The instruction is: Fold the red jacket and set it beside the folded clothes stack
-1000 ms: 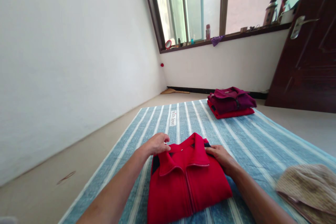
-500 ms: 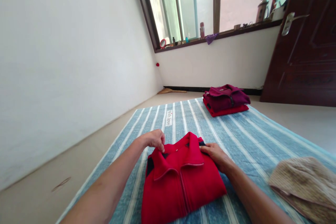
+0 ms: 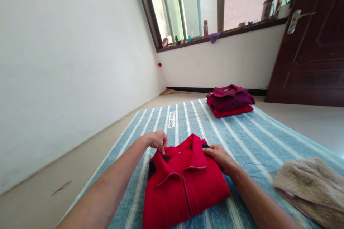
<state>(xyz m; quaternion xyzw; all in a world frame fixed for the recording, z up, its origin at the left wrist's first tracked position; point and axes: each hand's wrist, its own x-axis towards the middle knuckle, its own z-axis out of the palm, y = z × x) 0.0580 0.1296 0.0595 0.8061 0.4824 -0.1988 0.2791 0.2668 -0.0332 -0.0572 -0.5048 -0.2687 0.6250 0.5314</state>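
A folded red fleece jacket [image 3: 185,189] with a zip and collar lies on a blue striped blanket [image 3: 242,139] in front of me. My left hand [image 3: 157,140] pinches the left corner of the collar between closed fingers. My right hand [image 3: 220,157] rests on the right shoulder of the jacket, gripping the fabric by the collar. Both forearms reach in from the bottom of the view.
A stack of two folded garments, maroon [image 3: 231,98] over red, sits at the blanket's far end. A beige knitted garment [image 3: 309,182] lies at the right. A white wall runs along the left, a dark door [image 3: 314,50] stands at the right, and a cluttered windowsill [image 3: 215,37] is behind.
My left hand went from lying flat beside the collar to pinching its left corner. The jacket and both hands sit slightly further left in view as my head turned.
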